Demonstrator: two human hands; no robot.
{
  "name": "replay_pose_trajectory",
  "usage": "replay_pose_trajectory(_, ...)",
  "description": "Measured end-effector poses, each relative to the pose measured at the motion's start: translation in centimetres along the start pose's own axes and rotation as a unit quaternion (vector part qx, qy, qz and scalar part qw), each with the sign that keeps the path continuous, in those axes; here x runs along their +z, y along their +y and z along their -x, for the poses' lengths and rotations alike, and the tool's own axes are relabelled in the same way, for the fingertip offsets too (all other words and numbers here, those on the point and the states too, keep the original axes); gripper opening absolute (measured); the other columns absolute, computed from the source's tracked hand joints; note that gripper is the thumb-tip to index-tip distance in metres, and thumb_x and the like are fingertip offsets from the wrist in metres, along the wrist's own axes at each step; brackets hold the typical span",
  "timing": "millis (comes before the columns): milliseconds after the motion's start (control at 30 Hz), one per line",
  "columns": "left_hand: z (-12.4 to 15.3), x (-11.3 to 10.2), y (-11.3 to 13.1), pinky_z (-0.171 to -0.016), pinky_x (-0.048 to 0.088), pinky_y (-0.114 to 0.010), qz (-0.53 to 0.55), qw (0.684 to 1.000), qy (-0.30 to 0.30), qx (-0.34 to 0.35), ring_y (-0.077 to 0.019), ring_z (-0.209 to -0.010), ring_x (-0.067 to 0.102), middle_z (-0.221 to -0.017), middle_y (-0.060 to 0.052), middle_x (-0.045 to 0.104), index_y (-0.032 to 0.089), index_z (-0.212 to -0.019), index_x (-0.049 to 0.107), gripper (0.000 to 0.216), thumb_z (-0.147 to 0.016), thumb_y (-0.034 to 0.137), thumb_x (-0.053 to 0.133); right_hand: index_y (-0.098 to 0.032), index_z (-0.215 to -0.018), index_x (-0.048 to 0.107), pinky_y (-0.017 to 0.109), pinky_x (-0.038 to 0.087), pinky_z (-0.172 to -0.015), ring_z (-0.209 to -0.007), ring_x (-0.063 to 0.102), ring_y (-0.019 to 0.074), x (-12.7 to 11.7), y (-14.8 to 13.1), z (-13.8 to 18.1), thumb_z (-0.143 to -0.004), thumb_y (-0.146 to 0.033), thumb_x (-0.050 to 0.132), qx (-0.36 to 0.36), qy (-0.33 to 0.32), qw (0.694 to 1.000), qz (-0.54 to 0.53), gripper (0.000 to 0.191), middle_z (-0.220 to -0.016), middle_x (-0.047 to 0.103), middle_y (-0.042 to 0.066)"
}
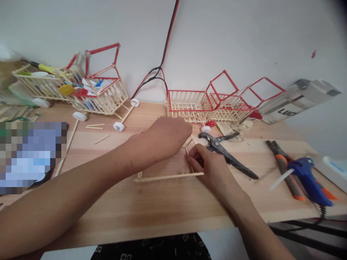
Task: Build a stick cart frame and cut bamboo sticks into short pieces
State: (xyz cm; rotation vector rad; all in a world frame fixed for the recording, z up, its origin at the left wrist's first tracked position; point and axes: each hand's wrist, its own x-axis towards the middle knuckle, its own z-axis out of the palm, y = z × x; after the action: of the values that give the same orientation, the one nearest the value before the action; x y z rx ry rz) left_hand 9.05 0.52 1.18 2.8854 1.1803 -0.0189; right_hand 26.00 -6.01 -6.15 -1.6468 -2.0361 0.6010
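A flat frame of thin wooden sticks [168, 177] lies on the wooden table [162, 206]. My left hand [166, 135] reaches across it from the left, knuckles up and fingers curled down onto the frame's far side. My right hand [208, 164] sits at the frame's right corner, fingertips pinched on a short upright stick there. Black pliers [227, 153] lie just right of my right hand.
Stick-built carts with red frames stand at the back: one with wheels at left [100, 94], others at centre right [206, 104]. A blue glue gun [309, 178] and orange-handled tool [284, 168] lie at right. Loose sticks and white wheels [118, 126] are scattered at left. Red and black wires [162, 65] hang down the wall.
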Motion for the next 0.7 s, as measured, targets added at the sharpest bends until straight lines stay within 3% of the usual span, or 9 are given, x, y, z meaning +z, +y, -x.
replay_pose_trajectory(300,0.0,0.3,-0.2,-0.061,0.044,-0.030,0.003,1.000,0.023,0.014,-0.0223,-0.072,0.064,-0.076,-0.010,0.067,0.014,-0.086,0.066,0.021,-0.085,0.015,0.045,-0.021,-0.085,0.058,0.023,0.040,-0.061,-0.064,0.056,0.0122,-1.1,0.6,0.8,-0.089,-0.020,0.052,0.001,-0.018,0.999,-0.037,0.006,-0.071,0.062,-0.003)
replay_pose_trajectory(533,0.0,0.9,-0.6,-0.066,0.044,-0.031,-0.005,0.999,0.031,0.026,-0.0225,-0.077,0.063,-0.078,-0.010,0.067,0.015,-0.094,0.067,0.024,-0.087,0.018,0.044,-0.021,-0.101,0.058,0.024,0.044,-0.067,-0.075,0.056,0.0138,-2.3,1.0,3.2,-0.085,-0.012,0.057,-0.046,-0.043,0.998,-0.031,0.019,-0.088,0.061,0.001)
replay_pose_trajectory(700,0.1,0.8,-0.7,-0.064,0.043,-0.031,-0.008,0.999,0.032,0.028,-0.0229,-0.074,0.062,-0.075,-0.009,0.066,0.014,-0.091,0.066,0.024,-0.088,0.019,0.044,-0.024,-0.107,0.058,0.027,0.045,-0.074,-0.086,0.057,0.0159,-2.1,1.5,3.5,-0.090,-0.015,0.054,-0.076,-0.067,0.995,-0.009,0.019,-0.097,0.059,0.004)
